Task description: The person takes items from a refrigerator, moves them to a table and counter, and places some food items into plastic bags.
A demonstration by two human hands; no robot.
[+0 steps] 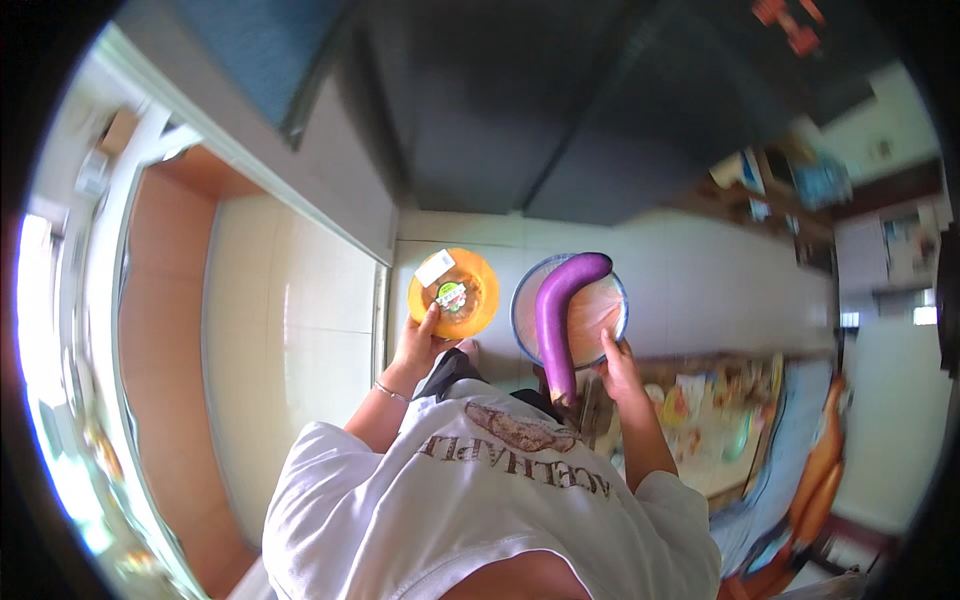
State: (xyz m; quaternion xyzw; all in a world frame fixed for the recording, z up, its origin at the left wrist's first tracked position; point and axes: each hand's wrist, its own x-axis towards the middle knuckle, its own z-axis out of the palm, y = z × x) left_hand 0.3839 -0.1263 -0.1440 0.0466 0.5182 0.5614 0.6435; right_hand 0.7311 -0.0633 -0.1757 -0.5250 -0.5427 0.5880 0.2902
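My left hand (pixel 414 345) holds a round, orange cut piece of pumpkin (pixel 484 289), with the thumb on its face. The pumpkin looks wrapped in clear film and carries a white label and a round green sticker. In my right hand (pixel 621 369) is a blue-rimmed bowl or dish (pixel 517 326), gripped at its right edge. Plastic wrap (pixel 589 311) covers the dish, and what lies under it looks pinkish but is unclear. A long, curved purple eggplant (pixel 553 319) lies across the wrap, its stem end jutting past the rim towards my body.
Large dark panels (pixel 480 150) stand ahead, above pale floor tiles (pixel 675 262). A door frame (pixel 381 315) is to the left. At the right are a cluttered table (pixel 720 465), a wooden seat with a blue cushion (pixel 787 435), and crowded shelves (pixel 772 180).
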